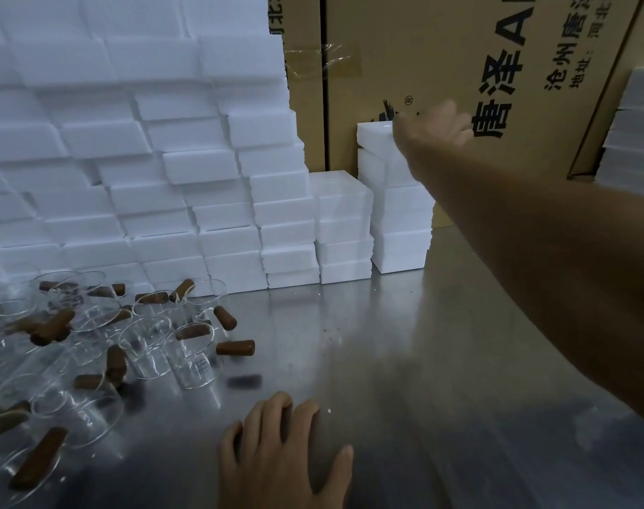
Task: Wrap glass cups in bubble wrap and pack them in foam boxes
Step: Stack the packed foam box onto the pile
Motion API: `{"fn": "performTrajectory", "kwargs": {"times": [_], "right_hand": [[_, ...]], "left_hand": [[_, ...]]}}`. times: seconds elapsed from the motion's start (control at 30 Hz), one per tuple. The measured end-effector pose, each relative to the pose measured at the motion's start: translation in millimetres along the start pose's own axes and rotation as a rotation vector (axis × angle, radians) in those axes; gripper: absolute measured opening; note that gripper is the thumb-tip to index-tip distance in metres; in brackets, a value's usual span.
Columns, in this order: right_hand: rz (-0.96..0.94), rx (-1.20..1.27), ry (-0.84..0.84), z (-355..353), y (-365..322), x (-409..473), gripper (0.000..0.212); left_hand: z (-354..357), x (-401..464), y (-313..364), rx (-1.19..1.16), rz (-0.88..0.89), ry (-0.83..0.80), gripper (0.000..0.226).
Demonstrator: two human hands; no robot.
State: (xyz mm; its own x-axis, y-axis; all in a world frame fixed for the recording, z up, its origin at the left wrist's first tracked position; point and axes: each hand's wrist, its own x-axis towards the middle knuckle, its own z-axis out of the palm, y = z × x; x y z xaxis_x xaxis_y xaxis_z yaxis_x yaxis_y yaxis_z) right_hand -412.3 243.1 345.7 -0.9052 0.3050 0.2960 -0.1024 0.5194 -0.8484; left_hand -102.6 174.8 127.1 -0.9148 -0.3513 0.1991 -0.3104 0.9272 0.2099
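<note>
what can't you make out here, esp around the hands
Head view only:
- Right hand: motion-blurred at the top foam box, so its grip is unclear.
- Left hand: wrist cut off by the bottom edge.
- Glass cups: overlapping and transparent, count unclear.
- Bubble wrap: none identifiable.

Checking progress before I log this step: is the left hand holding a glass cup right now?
No, the left hand lies flat on the metal table, apart from the glass cups to its left.
</note>
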Motion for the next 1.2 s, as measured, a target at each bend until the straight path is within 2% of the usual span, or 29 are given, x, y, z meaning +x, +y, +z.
{"fn": "performTrajectory", "kwargs": {"times": [0.1, 0.2, 0.23, 0.27, 0.3, 0.37, 0.43, 0.5, 0.7, 0.8, 0.9, 1.07, 1.2], "right_hand": [[-0.211, 0.001, 0.040, 8.7, -1.2, -18.4, 0.028], [-0.268, 0.121, -0.019, 11.5, 3.2, -42.6, 0.019], [-0.209, 0.192, -0.029, 13.5, 7.4, -49.5, 0.017], [-0.064, 0.319, -0.075, 18.2, 12.7, -55.7, 0.016], [0.146, 0.462, -0.172, 20.5, 18.0, -64.7, 0.021], [0.489, 0.662, -0.439, 23.6, 33.2, -78.0, 0.042], [0.713, 0.692, -0.566, 28.0, 50.6, -86.7, 0.056], [0.843, 0.690, -0.604, 31.3, 62.9, -90.8, 0.064], [0.857, 0.708, -0.648, 41.3, 64.1, -85.6, 0.089], [0.871, 0.751, -0.659, 45.7, 55.9, -81.6, 0.088], [0.888, 0.790, -0.704, 48.8, 47.5, -78.1, 0.088], [0.928, 0.859, -0.730, 47.8, 32.8, -69.0, 0.082], [0.940, 0.933, -0.701, 43.3, 17.9, -62.0, 0.086]], "left_hand": [[-1.1, 0.9, -0.9, -0.036, 0.014, 0.020, 0.053], [0.1, 0.5, -2.1, -0.055, 0.006, -0.005, 0.051], [-1.8, 0.6, -2.0, -0.065, -0.011, -0.020, 0.051], [-1.4, 0.2, -2.6, -0.069, -0.021, -0.005, 0.050], [-2.6, -0.9, -2.5, -0.073, -0.022, 0.015, 0.050], [1.1, -3.1, -3.4, -0.086, -0.010, 0.051, 0.053], [2.8, -5.1, -1.9, -0.087, -0.038, 0.007, 0.066], [5.6, -9.3, -2.4, -0.081, -0.040, 0.012, 0.077], [6.4, -10.1, -4.5, -0.078, -0.034, 0.009, 0.080], [2.2, -8.2, -2.5, -0.022, -0.025, -0.056, 0.070], [-0.9, -6.2, -2.9, -0.049, 0.011, -0.005, 0.051], [3.0, -5.0, -2.5, 0.003, 0.020, 0.022, 0.050], [5.4, -4.8, -3.3, -0.009, 0.032, 0.060, 0.049]]}}
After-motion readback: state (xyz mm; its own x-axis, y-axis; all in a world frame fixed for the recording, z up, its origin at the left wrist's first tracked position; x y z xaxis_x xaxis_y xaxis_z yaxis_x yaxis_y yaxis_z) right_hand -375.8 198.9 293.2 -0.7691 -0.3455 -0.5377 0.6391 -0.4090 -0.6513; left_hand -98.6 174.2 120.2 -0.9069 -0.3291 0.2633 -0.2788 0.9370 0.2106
